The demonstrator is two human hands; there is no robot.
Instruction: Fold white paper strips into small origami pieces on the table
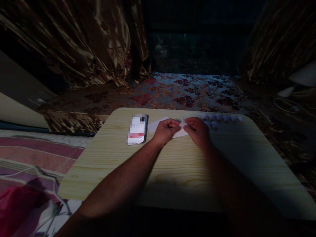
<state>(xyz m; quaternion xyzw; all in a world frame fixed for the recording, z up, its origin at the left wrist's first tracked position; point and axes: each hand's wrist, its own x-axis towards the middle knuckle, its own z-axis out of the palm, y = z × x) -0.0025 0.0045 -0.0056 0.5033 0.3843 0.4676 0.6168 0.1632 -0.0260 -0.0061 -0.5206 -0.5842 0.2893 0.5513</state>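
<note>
Near the table's far edge, my left hand [166, 130] and my right hand [198, 131] meet, fingers closed in a pinch. Between the fingertips of both is a small piece of white paper [183, 123], with a pointed fold sticking up. Under and beside my hands lies flat white paper [156, 125]; whether it is one sheet or more I cannot tell. Several small folded paper pieces [225, 118] sit in rows just right of my right hand, which hides part of them. A phone [137, 129], its surface partly blurred out, lies left of my left hand.
All this rests on a light wooden table [172, 168] with rounded corners. Beyond it is a ledge with flowered cloth [187, 90], between patterned curtains [108, 42]. At left are striped bedding [39, 154] and a white cable [54, 187]. A lamp-like white object [302, 77] stands far right.
</note>
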